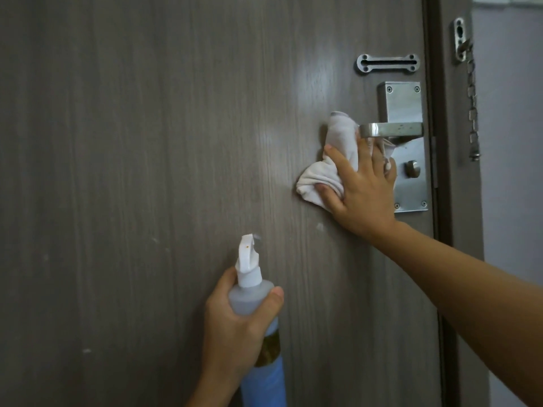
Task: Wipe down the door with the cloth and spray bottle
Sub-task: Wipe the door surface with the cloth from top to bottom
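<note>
Right hand (pixel 363 186) presses cloth (pixel 323 177) on door (pixel 147 142) beside handle (pixel 390 130), fingers spread; soft, bunches easily. Left hand (pixel 235 321) clamps bottle (pixel 258 318) neck; likely slick.

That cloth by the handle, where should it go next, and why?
Probably down and left: the right hand presses the cloth on the door beside the handle, while pale specks show just below it.

Pale wall (pixel 511 142); chain (pixel 472 92) hanging beside frame (pixel 452 142).
</note>
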`<action>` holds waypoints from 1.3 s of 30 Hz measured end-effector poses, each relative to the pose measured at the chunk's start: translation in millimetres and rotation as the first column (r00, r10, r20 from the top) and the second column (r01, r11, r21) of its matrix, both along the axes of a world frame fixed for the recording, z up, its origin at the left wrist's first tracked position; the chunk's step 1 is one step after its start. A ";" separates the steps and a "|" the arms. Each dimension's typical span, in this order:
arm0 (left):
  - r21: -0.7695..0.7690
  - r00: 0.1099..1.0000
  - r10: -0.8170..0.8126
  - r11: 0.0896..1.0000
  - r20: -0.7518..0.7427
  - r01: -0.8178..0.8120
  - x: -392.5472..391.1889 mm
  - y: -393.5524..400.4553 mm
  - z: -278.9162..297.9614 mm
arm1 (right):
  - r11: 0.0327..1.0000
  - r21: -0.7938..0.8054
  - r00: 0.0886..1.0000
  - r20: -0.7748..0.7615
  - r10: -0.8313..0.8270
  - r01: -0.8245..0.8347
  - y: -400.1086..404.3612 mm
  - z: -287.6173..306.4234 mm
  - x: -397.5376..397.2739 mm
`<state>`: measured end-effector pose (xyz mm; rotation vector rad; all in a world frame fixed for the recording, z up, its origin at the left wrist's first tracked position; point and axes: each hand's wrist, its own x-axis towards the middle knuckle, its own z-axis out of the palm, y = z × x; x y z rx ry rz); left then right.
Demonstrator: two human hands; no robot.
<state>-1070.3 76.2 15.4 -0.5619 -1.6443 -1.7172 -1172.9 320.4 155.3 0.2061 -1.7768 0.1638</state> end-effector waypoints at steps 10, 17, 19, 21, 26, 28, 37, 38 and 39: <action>0.100 0.998 -0.040 0.994 0.053 0.034 17.4 2.7 -9.5 | 0.985 0.171 1.000 0.015 0.010 -0.013 -2.4 -149.0 -1.8; 0.081 0.993 -0.096 0.993 0.071 0.090 32.2 1.2 4.1 | 0.934 0.354 0.999 0.012 -0.051 0.044 16.3 -92.3 -4.3; 0.060 0.994 -0.094 0.994 0.059 0.090 35.3 1.4 9.2 | 0.952 0.303 0.999 -0.017 -0.041 0.044 13.3 -56.1 -4.3; 0.063 0.993 -0.100 0.993 0.063 0.096 35.8 2.5 12.6 | 0.987 0.158 0.999 -0.006 -0.035 0.036 -0.7 -22.6 -3.5; 0.101 0.989 -0.134 0.987 0.064 0.127 33.3 14.6 11.3 | 0.990 -0.137 1.000 -0.010 -0.029 0.027 -34.2 -11.3 -2.9; 0.101 0.991 -0.118 0.989 0.062 0.112 34.8 15.9 9.3 | 0.994 -0.109 1.000 -0.021 -0.005 0.002 -32.6 -25.9 -3.4; 0.089 0.994 -0.060 0.995 0.086 0.052 60.2 -11.1 -0.4 | 0.800 0.596 0.992 -0.126 0.005 0.071 16.5 -129.3 -2.3; 0.087 0.994 -0.061 0.995 0.087 0.054 63.7 -15.7 0.0 | 0.773 0.630 0.993 -0.121 0.000 0.077 18.3 -123.6 -3.0; 0.086 0.994 -0.063 0.995 0.088 0.056 66.5 -20.5 0.7 | 0.767 0.637 0.994 -0.110 -0.006 0.075 17.2 -116.2 -3.8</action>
